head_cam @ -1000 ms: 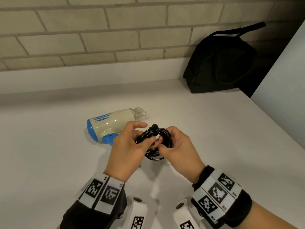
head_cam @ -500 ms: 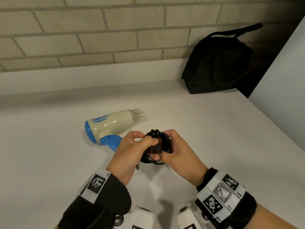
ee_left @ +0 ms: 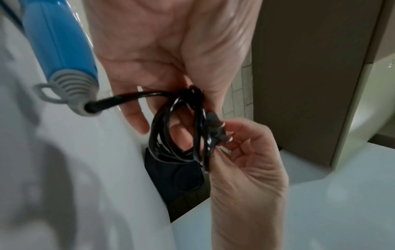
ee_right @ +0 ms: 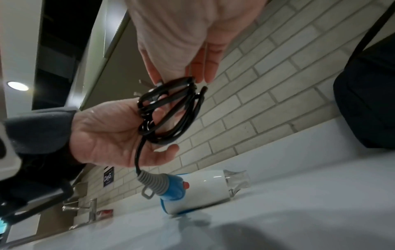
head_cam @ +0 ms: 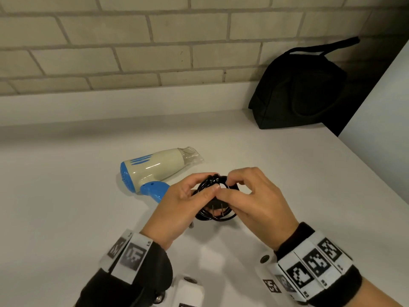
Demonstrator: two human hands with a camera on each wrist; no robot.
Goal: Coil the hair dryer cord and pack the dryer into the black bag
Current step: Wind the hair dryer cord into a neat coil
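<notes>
Coiled cord [head_cam: 215,199] pinched between fingers of left hand [head_cam: 177,209] and right hand [head_cam: 254,202], above counter.

lower end of blue handle [head_cam: 155,190] hidden behind left hand [head_cam: 177,209] in head view. middle of cord coil [head_cam: 215,214] covered by fingertips of both hands; plug [head_cam: 218,206] body mostly hidden, only prongs show. left wrist marker tags [head_cam: 130,253] blurred, unreadable. right hand [ee_right: 192,33] cut by top edge in right wrist view. black bag [ee_right: 367,104] cut by right edge there. small wall sign [ee_right: 108,176] too small to read.
</notes>
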